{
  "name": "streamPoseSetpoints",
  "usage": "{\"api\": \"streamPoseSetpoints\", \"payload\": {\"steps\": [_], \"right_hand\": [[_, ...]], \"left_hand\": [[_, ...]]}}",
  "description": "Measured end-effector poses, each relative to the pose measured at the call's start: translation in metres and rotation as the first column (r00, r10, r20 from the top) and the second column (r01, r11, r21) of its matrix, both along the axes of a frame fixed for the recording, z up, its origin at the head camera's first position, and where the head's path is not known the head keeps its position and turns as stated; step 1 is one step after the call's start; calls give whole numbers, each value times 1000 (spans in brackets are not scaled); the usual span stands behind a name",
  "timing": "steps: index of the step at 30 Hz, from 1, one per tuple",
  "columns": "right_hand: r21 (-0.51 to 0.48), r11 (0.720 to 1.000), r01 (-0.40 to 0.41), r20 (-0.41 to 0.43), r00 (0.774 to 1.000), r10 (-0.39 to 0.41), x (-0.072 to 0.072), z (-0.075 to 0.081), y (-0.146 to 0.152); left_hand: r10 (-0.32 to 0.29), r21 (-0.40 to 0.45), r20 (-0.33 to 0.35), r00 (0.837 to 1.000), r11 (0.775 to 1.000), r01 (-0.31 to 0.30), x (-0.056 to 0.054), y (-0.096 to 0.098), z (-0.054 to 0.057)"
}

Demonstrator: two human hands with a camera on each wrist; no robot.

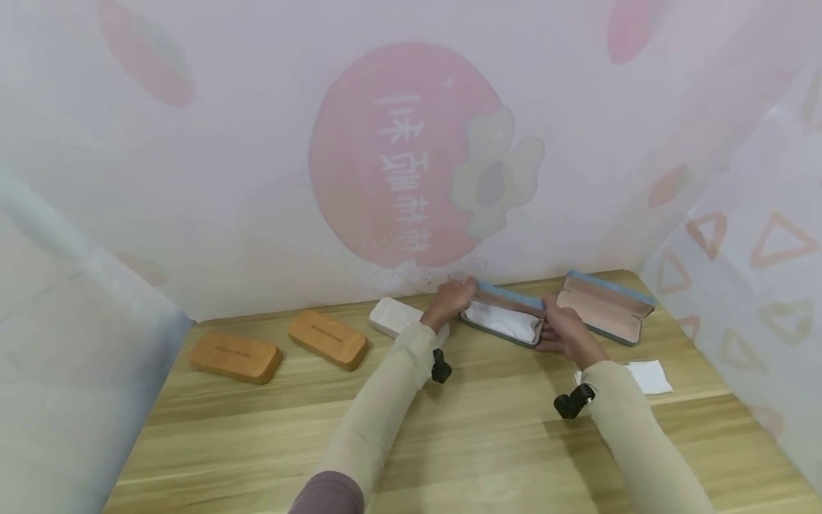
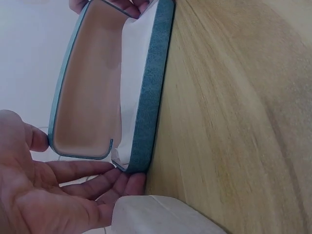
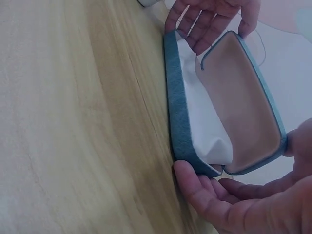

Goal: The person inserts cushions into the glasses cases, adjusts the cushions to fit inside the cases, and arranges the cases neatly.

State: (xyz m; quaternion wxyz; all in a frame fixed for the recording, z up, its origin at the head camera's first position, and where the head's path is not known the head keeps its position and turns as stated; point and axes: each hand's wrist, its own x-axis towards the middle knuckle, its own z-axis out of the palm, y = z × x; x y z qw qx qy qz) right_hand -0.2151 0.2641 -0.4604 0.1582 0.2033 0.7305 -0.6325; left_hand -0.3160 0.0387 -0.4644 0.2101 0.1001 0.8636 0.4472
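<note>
An open blue-green glasses case [image 1: 510,294] with a pinkish lining stands near the back of the table, its lid raised toward the wall. Inside its base lies a white cloth [image 1: 501,320]; whether anything lies beneath it cannot be seen. My left hand [image 1: 449,298] holds the left end, thumb at the lid's edge and fingers against the base in the left wrist view. At the opposite end my right hand [image 3: 253,204] grips the case, with its thumb on the lid and fingers around the base corner.
To the right lies a second open blue glasses case [image 1: 600,310], with white cloths [image 1: 650,376] in front of it. A white case [image 1: 393,315] sits beside my left hand. Two brown cases [image 1: 329,339] lie farther left. A wall [image 1: 257,178] rises behind the table.
</note>
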Motion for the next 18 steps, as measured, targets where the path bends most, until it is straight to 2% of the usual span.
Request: {"api": "streamPoseSetpoints", "payload": {"steps": [8, 18], "right_hand": [[-19, 1000, 22, 6, 1000, -22, 2, -4, -1], [-54, 998, 40, -28, 999, -42, 4, -4, 1]], "left_hand": [[-23, 22, 3, 1000, 1000, 23, 0, -5, -3], [-56, 98, 0, 998, 994, 56, -1, -7, -4]]}}
